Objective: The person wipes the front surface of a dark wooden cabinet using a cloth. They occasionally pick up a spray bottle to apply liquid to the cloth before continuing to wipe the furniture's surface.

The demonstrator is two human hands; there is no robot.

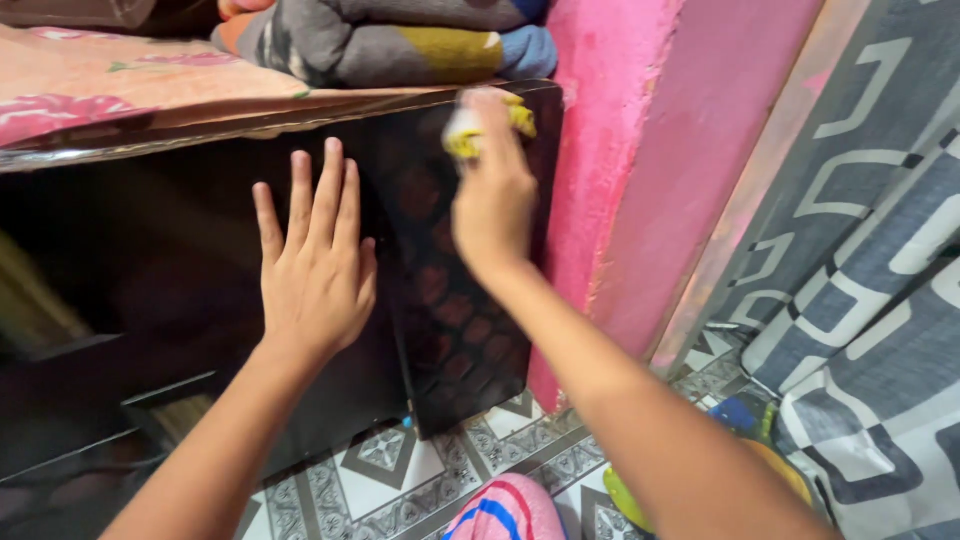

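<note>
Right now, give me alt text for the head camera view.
A right hand presses a yellow cloth to the top corner of a glossy black cabinet, while the left hand lies flat on its front. Folded blankets lie on top, beside a pink wall.

Both bare arms reach forward from the bottom edge. The left hand (318, 265) is spread flat, palm pressed forward, fingers straight and pointing up. The right hand (492, 195) is raised higher, fingers curled closed, its back toward the camera.

Yellow cloth on a shiny black cabinet

The small crumpled yellow-and-white cloth (490, 125) presses against the top corner of the tall glossy black cabinet (450, 300), which stands upright beside a pink wall.
</note>
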